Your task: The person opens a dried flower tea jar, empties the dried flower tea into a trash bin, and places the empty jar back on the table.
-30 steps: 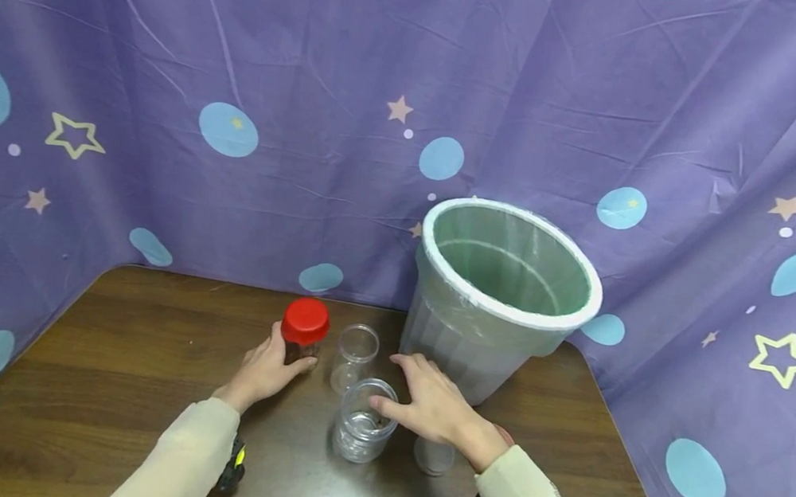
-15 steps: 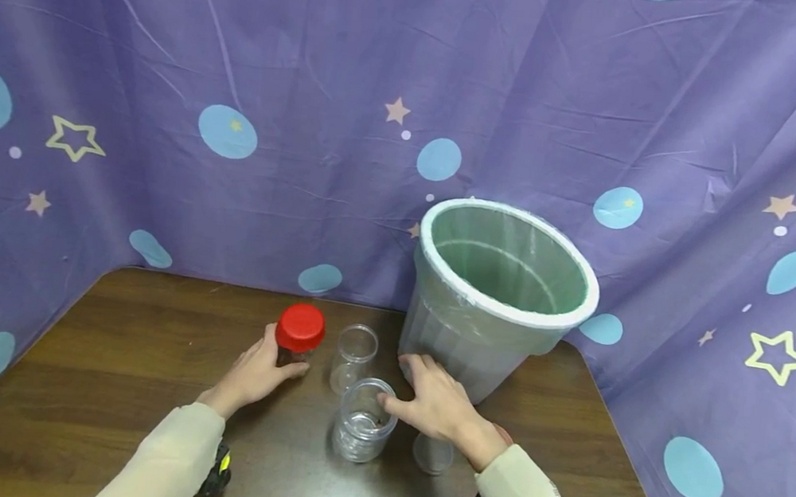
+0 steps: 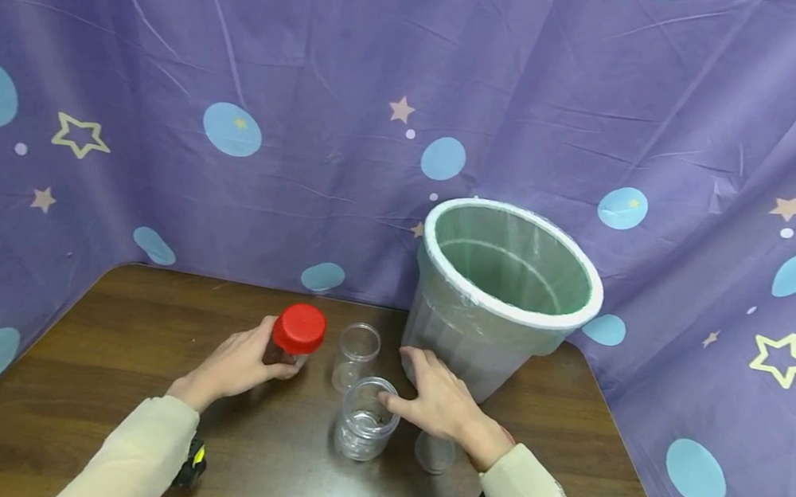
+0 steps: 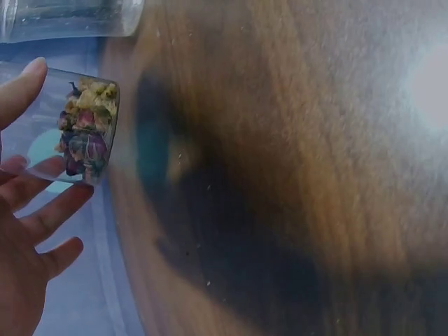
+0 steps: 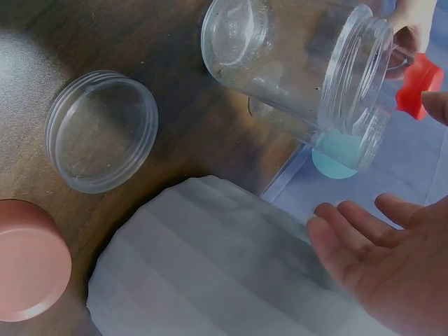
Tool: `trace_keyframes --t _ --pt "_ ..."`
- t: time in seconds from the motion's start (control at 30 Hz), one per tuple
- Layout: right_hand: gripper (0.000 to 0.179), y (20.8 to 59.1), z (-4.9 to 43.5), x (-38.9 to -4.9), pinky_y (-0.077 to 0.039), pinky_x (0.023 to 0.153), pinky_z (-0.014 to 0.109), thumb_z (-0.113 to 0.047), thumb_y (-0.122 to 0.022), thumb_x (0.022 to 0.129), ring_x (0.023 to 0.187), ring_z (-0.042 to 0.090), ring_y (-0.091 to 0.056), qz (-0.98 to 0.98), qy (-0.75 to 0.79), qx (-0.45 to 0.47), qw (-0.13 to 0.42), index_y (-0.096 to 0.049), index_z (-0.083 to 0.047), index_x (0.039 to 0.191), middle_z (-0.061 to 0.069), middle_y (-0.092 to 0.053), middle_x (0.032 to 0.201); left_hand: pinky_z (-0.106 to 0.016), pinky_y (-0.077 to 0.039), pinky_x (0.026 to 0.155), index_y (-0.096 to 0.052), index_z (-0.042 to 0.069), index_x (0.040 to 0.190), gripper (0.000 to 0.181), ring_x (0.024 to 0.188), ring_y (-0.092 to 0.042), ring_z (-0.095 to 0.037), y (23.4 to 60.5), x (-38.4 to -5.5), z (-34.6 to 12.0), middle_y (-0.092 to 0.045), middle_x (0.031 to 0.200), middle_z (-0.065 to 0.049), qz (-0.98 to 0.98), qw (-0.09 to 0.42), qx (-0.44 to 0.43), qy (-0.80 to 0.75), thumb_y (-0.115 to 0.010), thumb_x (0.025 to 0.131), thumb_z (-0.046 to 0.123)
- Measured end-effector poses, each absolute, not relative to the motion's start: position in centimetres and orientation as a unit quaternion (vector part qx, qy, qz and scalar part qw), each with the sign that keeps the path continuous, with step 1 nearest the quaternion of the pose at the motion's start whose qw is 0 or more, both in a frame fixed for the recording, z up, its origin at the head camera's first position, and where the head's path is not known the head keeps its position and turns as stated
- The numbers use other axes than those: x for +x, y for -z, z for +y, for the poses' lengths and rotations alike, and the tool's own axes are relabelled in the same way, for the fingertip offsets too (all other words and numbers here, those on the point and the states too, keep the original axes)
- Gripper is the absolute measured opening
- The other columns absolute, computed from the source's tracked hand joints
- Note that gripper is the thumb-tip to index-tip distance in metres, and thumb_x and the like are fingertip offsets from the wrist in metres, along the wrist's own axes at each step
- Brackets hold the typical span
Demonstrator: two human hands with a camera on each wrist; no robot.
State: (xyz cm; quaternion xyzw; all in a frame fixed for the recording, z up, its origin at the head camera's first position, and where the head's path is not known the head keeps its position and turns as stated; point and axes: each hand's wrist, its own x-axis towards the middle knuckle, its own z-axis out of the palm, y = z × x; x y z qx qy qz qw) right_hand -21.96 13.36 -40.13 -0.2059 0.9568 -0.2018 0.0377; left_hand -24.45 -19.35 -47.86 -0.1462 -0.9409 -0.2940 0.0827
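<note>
My left hand (image 3: 236,362) grips a clear jar with a red lid (image 3: 300,328), fingers and thumb around its side. Dried flowers and buds (image 4: 87,129) lie at the bottom of that jar in the left wrist view. Over by the bin, my right hand (image 3: 443,397) is spread with nothing in it; its thumb overlaps the rim of a wide open clear jar (image 3: 361,437) in the head view. In the right wrist view, the right hand's fingers (image 5: 364,238) are apart from that jar. Behind it stands a narrower open clear container (image 3: 358,349).
A large grey bin (image 3: 474,352) with a white rim and clear liner stands at the back right. Beside the right wrist lie a clear round lid (image 5: 101,133) and a pink round object (image 5: 31,262) on the wooden table (image 3: 106,364). A purple curtain (image 3: 345,195) hangs behind.
My left hand has moved a little left and toward me with the red-lidded jar, which now leans slightly. The right hand has shifted only slightly; the other containers have stayed put.
</note>
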Motion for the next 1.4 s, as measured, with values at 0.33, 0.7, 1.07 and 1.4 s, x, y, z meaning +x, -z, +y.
trace_keyframes --t 0.33,0.7,1.07,1.4 --pt "0.071 39.3 13.6 -21.9 -0.049 0.097 0.053 -0.050 -0.067 0.084 0.126 0.031 -0.056 0.954 0.218 -0.204 0.016 -0.047 -0.013 0.141 0.009 -0.057 0.139 -0.050 -0.052 0.087 -0.051 0.010 0.121 0.067 0.092 -0.067 -0.027 45.4 -24.7 -19.1 -0.070 0.101 -0.005 -0.935 0.140 -0.170 0.276 -0.085 0.072 0.038" --pt "0.073 37.4 13.9 -22.2 -0.048 0.100 0.053 -0.053 -0.066 0.085 0.129 0.030 -0.056 0.954 0.230 -0.194 -0.007 -0.046 -0.014 0.143 0.008 -0.054 0.143 -0.052 -0.044 0.102 -0.050 0.010 0.131 0.074 0.107 -0.064 -0.029 42.0 -24.6 -17.9 -0.069 0.116 -0.006 -0.927 0.167 -0.204 0.268 -0.084 0.072 0.038" --pt "0.078 37.0 13.7 -22.4 -0.048 0.102 0.051 -0.056 -0.067 0.083 0.129 0.026 -0.055 0.950 0.233 -0.208 -0.018 -0.043 -0.016 0.145 0.005 -0.052 0.145 -0.052 -0.042 0.104 -0.052 0.011 0.127 0.071 0.106 -0.066 -0.022 38.9 -23.5 -15.6 -0.071 0.109 -0.003 -0.917 0.184 -0.264 0.237 -0.085 0.070 0.038" --pt "0.089 36.2 13.8 -22.3 -0.046 0.108 0.046 -0.051 -0.073 0.080 0.132 0.025 -0.051 0.926 0.275 -0.259 -0.020 -0.032 -0.017 0.151 0.005 -0.048 0.146 -0.058 -0.039 0.109 -0.052 0.012 0.130 0.071 0.112 -0.064 -0.023 37.5 -22.5 -13.7 -0.069 0.115 -0.004 -0.926 0.174 -0.280 0.182 -0.081 0.072 0.043"
